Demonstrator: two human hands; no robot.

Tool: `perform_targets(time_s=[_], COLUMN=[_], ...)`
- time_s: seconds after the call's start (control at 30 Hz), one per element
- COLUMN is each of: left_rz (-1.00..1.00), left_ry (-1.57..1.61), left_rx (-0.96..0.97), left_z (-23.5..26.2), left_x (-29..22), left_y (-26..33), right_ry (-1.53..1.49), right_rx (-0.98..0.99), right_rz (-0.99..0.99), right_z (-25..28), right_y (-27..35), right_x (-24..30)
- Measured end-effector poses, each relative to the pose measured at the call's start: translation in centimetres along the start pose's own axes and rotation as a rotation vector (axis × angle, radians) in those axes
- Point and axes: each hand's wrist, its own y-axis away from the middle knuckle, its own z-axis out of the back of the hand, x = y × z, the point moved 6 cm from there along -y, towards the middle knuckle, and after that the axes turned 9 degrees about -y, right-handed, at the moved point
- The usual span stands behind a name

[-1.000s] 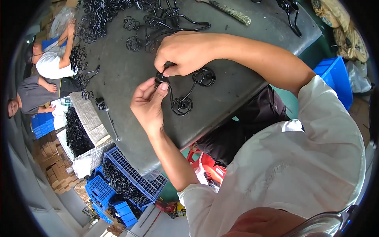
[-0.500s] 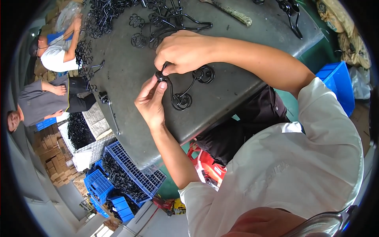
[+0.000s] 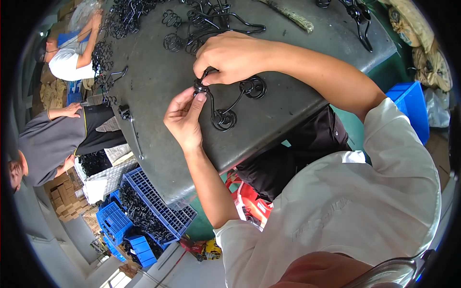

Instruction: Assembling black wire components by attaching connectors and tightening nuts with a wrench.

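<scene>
A black wire piece with spiral coils (image 3: pixel 224 120) lies across the tabletop in front of me, its upper end held off the surface between my hands. My left hand (image 3: pixel 186 120) pinches a small round black part (image 3: pixel 200 87) at that end between thumb and fingertips. From the other side my right hand (image 3: pixel 230 56) closes its fingers and thumb on the wire just above the round part; the exact grip is partly hidden. Beyond my right hand sit more bent black wire pieces (image 3: pixel 221 29) with coils.
The dark table (image 3: pixel 163 144) holds a heap of black wire parts (image 3: pixel 125 19), a thin metal tool (image 3: pixel 136 139), a bundle of strands (image 3: pixel 290 15) and a black fitting (image 3: pixel 360 17). Blue crates (image 3: pixel 158 201) stand left, a blue bin (image 3: pixel 410 108) right. Two people are beyond the left edge.
Both hands keep their hold on the wire piece, with only slight finger movement. The view has shifted a little. The person in grey has leaned and moved an arm toward the table.
</scene>
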Motion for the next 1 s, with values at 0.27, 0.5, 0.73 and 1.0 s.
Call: perform_targets(time_s=[0.27, 0.5, 0.73, 1.0], left_rz=[-0.089, -0.084, -0.120, -0.101], left_ry=[-0.098, -0.111, -0.147, -0.194], left_rx=[-0.016, 0.019, -0.014, -0.026], left_z=[-0.1, -0.5, -0.7, -1.6], left_x=[-0.6, -0.8, -1.7, -2.0], left_y=[0.3, 0.5, 0.9, 0.8], right_ry=[0.170, 0.246, 0.170, 0.178], right_rx=[0.033, 0.015, 0.029, 0.051], right_rz=[0.102, 0.221, 0.136, 0.115], right_z=[0.0, -0.4, -0.2, 0.0], right_y=[0.2, 0.2, 0.1, 0.1], right_x=[1.3, 1.3, 1.2, 1.3])
